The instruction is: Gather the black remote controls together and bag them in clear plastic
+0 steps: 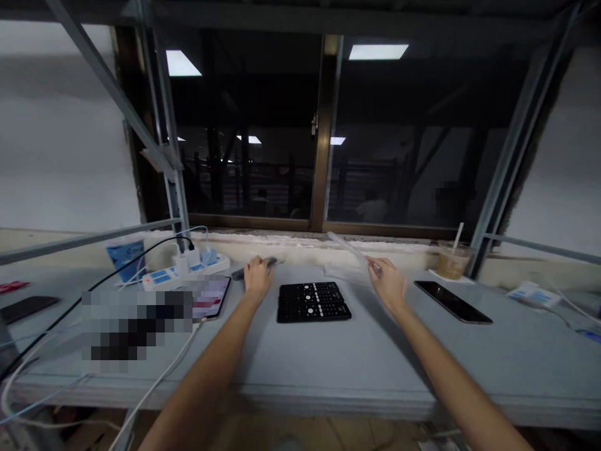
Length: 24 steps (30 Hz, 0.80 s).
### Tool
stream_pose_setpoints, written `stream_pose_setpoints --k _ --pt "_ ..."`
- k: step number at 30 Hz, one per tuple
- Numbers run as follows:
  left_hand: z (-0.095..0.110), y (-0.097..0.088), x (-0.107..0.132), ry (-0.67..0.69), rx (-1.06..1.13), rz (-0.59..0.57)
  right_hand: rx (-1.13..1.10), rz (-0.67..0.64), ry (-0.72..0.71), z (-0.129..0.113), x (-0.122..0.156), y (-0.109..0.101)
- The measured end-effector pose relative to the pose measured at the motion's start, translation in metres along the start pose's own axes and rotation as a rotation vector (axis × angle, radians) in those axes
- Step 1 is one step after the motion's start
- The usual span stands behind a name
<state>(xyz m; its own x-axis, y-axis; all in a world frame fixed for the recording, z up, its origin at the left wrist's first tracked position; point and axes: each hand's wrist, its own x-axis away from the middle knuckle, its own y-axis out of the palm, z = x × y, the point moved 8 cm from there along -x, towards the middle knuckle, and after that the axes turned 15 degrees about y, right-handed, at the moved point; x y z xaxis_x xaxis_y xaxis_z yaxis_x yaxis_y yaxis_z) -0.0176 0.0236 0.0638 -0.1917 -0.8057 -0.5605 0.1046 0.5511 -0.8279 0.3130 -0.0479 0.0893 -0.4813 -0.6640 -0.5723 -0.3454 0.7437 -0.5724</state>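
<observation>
Three black remote controls [313,303] with white round buttons lie side by side on the grey table, between my forearms. Beyond them to the left, my left hand [258,275] is closed over a dark elongated object [238,274], which sticks out on both sides of the fingers; its kind is hidden. My right hand [387,282] pinches a clear plastic sleeve [350,245], which rises toward the window. More thin clear plastic [342,272] lies on the table just left of that hand.
A power strip [162,279] with plugs and cables and a blue cup [126,258] stand left. A lit phone [213,297] lies near my left forearm, a dark phone [451,302] to the right. A drink cup with straw [451,262] stands at the back right, near metal posts.
</observation>
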Motion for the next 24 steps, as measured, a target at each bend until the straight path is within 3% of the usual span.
stream_pose_setpoints --k 4,7,15,24 --pt "-0.028 0.019 0.005 -0.150 -0.006 -0.080 0.017 0.144 -0.037 0.004 -0.003 -0.012" --pt "-0.040 0.029 0.009 -0.223 -0.004 -0.136 0.028 0.157 -0.096 0.009 -0.006 -0.007" --pt "-0.044 0.033 0.014 -0.209 -0.012 -0.215 0.130 0.164 -0.157 0.025 -0.013 0.012" --pt "-0.033 0.026 0.010 -0.189 0.007 -0.206 0.438 -0.087 -0.139 0.051 -0.012 0.068"
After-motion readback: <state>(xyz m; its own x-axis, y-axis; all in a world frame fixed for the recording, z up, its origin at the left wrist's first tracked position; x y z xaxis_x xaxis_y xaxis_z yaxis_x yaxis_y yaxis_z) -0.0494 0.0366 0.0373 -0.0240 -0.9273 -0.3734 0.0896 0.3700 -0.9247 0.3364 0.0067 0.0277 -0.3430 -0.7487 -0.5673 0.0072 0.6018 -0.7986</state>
